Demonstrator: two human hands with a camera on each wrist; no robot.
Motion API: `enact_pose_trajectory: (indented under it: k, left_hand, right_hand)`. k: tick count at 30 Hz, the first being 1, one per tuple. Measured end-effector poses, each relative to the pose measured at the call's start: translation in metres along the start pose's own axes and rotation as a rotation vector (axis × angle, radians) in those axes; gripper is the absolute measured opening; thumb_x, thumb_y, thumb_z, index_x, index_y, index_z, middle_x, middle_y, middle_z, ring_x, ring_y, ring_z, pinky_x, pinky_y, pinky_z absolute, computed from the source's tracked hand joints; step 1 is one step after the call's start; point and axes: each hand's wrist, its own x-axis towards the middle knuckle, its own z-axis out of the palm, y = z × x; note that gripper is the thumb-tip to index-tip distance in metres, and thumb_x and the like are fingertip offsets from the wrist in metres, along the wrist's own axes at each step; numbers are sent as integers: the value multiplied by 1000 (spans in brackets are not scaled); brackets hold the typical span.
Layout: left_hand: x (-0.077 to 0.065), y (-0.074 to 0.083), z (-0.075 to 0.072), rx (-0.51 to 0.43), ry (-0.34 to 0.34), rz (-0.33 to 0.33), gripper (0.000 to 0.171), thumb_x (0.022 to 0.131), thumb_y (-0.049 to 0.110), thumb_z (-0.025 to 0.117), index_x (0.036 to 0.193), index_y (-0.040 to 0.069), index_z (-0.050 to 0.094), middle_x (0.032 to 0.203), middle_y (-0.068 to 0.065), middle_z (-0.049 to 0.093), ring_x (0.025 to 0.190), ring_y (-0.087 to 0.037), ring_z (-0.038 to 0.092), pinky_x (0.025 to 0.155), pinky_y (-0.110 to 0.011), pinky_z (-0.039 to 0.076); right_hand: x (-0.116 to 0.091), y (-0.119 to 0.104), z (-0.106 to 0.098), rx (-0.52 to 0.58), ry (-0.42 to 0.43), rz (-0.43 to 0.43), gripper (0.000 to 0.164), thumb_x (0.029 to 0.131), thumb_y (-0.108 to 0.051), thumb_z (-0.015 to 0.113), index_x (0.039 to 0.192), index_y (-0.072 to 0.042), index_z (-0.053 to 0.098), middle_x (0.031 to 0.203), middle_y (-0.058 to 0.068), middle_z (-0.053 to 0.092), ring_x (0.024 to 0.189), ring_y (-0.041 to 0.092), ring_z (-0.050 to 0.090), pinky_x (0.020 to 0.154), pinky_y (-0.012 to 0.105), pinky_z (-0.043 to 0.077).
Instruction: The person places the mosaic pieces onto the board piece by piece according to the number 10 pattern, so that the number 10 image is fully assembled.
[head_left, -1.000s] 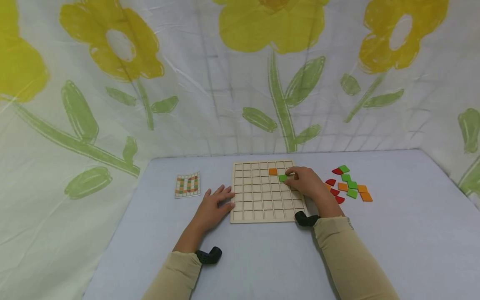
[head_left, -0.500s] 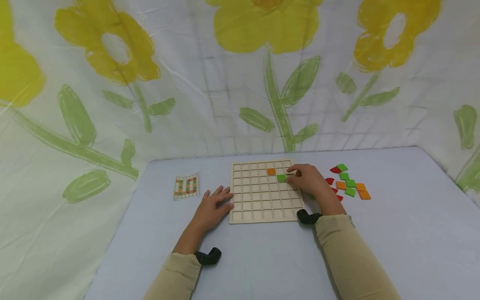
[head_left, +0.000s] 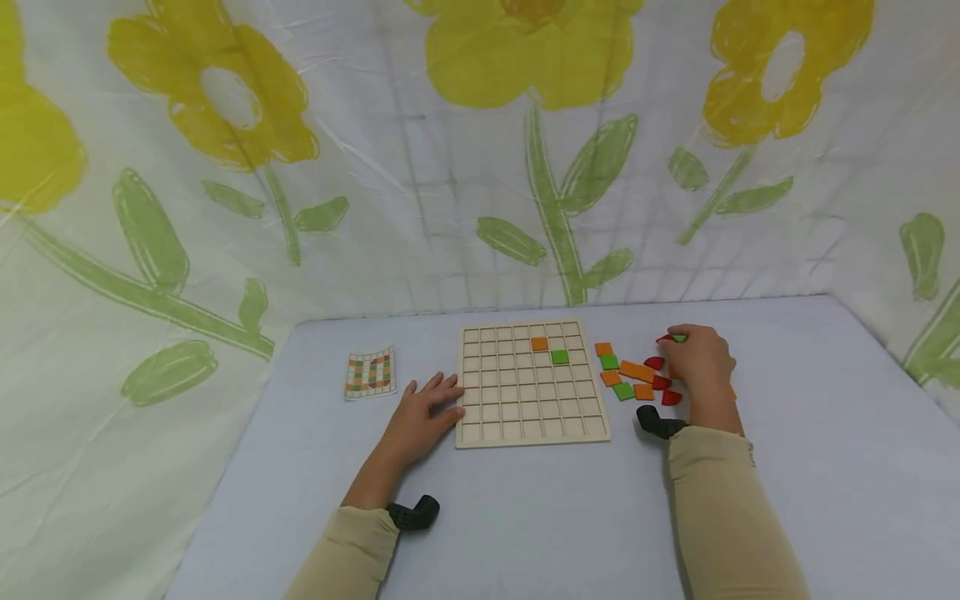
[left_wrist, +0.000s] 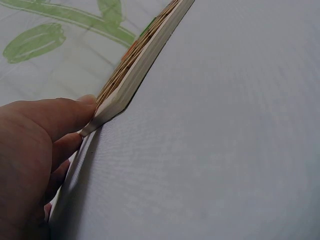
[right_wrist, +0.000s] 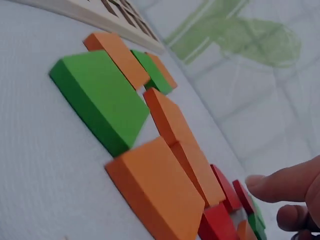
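A wooden grid board (head_left: 517, 408) lies on the table, with an orange square tile (head_left: 539, 344) and a green square tile (head_left: 560, 357) in its cells. My left hand (head_left: 420, 421) rests at the board's left edge with spread fingers; in the left wrist view its thumb (left_wrist: 85, 102) touches the rim. To the right of the board, my right hand (head_left: 699, 367) reaches over loose tiles. Its fingers are near a green tile (head_left: 679, 338) and a red quarter-round piece. In the right wrist view, thumb and finger stand apart with no tile visible between them. The hand hides some tiles.
Loose orange squares (head_left: 637, 372), green squares (head_left: 624, 391) and red quarter-round pieces (head_left: 671, 398) lie between board and right hand. A small printed card with a coloured grid pattern (head_left: 370, 373) lies left of the board. A flowered cloth hangs behind the table.
My right hand has left the green tile on the board and moved right to the loose tiles, uncovering several beside the board. The left hand stays at the board's edge.
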Motion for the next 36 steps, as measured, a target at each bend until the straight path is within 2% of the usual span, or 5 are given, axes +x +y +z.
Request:
enact_pose_trajectory:
  k: [11,18,24,32,36]
  left_hand:
    - [0,-3,2,-22,9,13,40,94,30,68,132,18,65,149,2,49,147,-21,32,125,-52,5]
    - [-1,-4,3,-18,18,16,40,93,31,68,131,18,65,149,2,49,147,-21,32,125,-52,5]
    - [1,-4,5,-2,45,33,40,93,31,68,131,18,65,148,3,50,146,-21,34,125,-53,7]
    - [0,-6,7,64,53,45,45,95,32,65,137,17,60,150,3,47,146,-19,35,126,-50,9]
    - [-3,-5,8,48,67,87,45,95,29,65,137,15,59,152,2,46,144,-20,38,126,-48,13]
  right_hand:
    - [5,10,4,-54,-38,-20,50,98,-32,52,143,-9,51,141,31,47,123,54,41,93,67,35]
    - [4,5,14,-71,-21,-67,43,97,-34,57,133,-10,60,122,26,62,113,49,49,89,63,36]
    - [2,-4,18,-69,-18,-132,39,94,-35,64,123,-9,63,113,21,64,107,45,50,90,63,37]
    - [1,-11,24,-1,-76,-173,38,92,-30,68,121,-7,59,114,21,56,103,38,46,80,46,49]
    - [-1,-13,23,31,-94,-200,32,92,-26,68,115,-6,57,117,22,58,101,37,51,81,46,51]
